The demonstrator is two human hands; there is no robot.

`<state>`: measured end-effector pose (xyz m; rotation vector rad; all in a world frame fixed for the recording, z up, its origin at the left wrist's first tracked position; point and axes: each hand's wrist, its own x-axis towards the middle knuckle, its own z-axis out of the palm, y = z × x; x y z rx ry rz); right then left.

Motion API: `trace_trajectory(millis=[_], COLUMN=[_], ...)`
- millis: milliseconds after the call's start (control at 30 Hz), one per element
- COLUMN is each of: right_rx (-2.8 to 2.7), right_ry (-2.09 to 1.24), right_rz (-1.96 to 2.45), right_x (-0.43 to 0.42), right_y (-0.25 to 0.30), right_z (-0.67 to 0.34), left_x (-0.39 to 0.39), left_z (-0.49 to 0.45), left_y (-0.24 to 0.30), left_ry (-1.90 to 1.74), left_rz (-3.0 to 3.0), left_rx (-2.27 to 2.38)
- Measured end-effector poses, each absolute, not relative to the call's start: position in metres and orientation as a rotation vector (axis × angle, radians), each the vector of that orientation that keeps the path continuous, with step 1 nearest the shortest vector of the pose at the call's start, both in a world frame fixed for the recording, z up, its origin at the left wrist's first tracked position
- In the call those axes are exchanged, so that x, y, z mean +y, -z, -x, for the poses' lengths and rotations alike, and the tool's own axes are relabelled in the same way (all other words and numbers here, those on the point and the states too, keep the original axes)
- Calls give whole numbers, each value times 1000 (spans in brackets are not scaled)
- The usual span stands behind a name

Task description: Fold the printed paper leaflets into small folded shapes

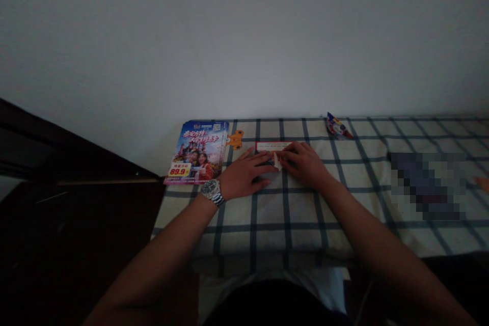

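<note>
A folded paper leaflet (273,146) with a red edge and printed text lies on the checked cloth, partly hidden under both hands. My left hand (244,175), with a metal watch (212,191) on its wrist, rests on the paper with fingers stretched out flat and a little apart. From the other side, my right hand (305,163) has its fingers and thumb closed at the leaflet's fold, where a small white part stands up. Just left of my left hand is a stack of colourful printed flyers (196,150), the top one marked 89.9.
A small orange bear-shaped piece (236,139) lies beside the stack. Farther right are a crumpled blue wrapper (336,127) and a pixelated dark object (424,186). Part of another person's hand (482,182) shows at the right edge. A white wall (244,41) rises behind the table.
</note>
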<state>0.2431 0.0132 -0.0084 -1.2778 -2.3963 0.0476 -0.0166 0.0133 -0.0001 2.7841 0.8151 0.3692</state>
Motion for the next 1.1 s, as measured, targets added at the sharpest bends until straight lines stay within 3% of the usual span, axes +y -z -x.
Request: trace_trajectory(millis=[1100], right_rx=[-2391], right_ry=[-97], right_rz=[1284], right_x=[12], right_y=[7], right_z=[-244], left_x=[18], left_z=[18], left_y=[1], left_ry=[-495], left_rz=[-2732], left_rx=[806])
